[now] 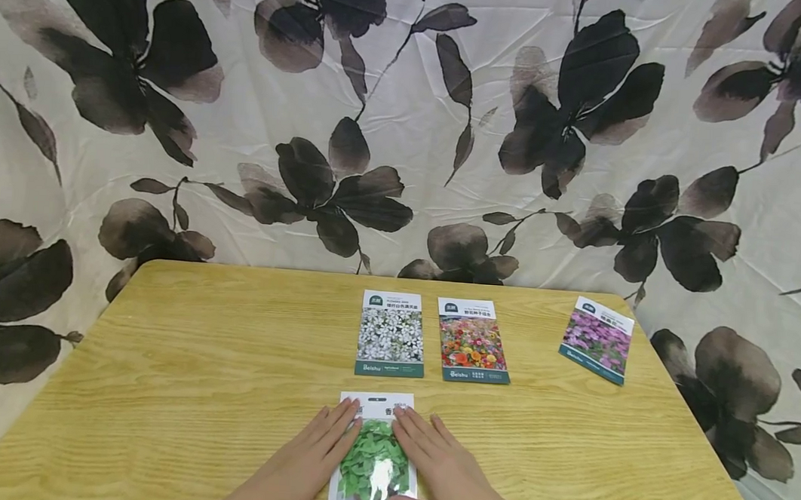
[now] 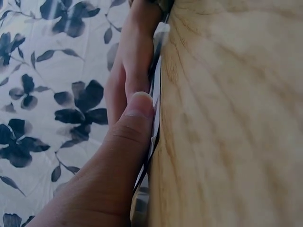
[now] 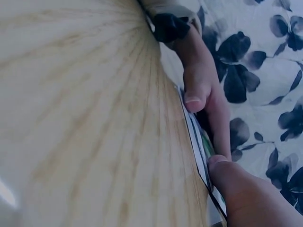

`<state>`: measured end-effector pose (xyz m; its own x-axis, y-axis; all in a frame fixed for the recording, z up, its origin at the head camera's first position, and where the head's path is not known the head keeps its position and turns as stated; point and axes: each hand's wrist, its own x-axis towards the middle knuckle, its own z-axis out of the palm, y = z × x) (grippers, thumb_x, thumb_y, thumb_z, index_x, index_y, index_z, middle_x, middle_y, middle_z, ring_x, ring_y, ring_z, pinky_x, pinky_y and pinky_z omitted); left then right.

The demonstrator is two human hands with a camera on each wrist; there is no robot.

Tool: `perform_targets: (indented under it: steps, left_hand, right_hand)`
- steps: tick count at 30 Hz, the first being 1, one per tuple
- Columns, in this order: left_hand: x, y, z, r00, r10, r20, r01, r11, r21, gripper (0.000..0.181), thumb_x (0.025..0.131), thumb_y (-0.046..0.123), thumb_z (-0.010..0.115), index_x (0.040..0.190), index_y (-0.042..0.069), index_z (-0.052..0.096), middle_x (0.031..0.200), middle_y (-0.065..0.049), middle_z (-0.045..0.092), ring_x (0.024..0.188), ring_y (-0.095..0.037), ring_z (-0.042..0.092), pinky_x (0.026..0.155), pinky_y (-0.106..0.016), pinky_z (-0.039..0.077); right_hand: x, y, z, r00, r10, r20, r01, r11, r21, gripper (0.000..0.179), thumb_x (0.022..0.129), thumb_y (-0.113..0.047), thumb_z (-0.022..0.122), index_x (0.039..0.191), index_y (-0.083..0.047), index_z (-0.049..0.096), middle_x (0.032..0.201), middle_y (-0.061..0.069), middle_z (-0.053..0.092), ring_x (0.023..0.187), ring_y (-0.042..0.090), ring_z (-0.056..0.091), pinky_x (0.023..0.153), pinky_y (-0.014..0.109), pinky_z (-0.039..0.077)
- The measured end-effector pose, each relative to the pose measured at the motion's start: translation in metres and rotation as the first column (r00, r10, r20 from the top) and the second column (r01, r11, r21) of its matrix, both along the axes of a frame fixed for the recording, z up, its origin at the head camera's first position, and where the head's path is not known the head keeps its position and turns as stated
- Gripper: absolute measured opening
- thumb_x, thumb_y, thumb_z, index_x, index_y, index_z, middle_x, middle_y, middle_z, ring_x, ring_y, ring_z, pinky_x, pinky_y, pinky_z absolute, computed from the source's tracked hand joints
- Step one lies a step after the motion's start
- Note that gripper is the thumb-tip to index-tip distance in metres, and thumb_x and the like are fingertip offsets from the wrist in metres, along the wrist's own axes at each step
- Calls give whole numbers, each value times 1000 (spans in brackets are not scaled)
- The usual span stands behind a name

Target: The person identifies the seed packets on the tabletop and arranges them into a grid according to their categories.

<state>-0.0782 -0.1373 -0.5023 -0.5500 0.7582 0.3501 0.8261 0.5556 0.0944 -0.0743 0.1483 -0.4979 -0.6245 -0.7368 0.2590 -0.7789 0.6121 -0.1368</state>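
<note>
A seed packet with a picture of green leaves [image 1: 375, 452] lies flat at the table's front middle, its white top edge with a hang hole facing away from me. My left hand [image 1: 304, 460] rests on its left side, fingers straight and slanting toward the top. On the right side my right hand [image 1: 448, 471] lies likewise, fingers extended and thumb on the lower part. From the left wrist view, the left thumb [image 2: 137, 113] touches the packet's edge close to the table. In the right wrist view the right thumb [image 3: 225, 172] sits on the packet too.
Behind the hands lie a white-flower seed packet [image 1: 391, 336] and a mixed-flower packet [image 1: 473, 343], side by side. A purple-flower packet [image 1: 596, 342] lies tilted near the right edge of the wooden table [image 1: 197, 360]. A floral cloth [image 1: 409, 92] hangs behind.
</note>
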Motion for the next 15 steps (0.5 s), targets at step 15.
perform_targets:
  steps: [15]
  left_hand:
    - [-5,16,6,990,55,131,-47,997,-64,111,85,79,46,155,-4,25,163,-23,14,150,-37,14,121,-31,-5]
  right_hand:
    - [-6,8,1,996,-68,50,69,997,-16,84,96,-63,47,155,-4,33,162,9,26,149,23,23,116,48,26]
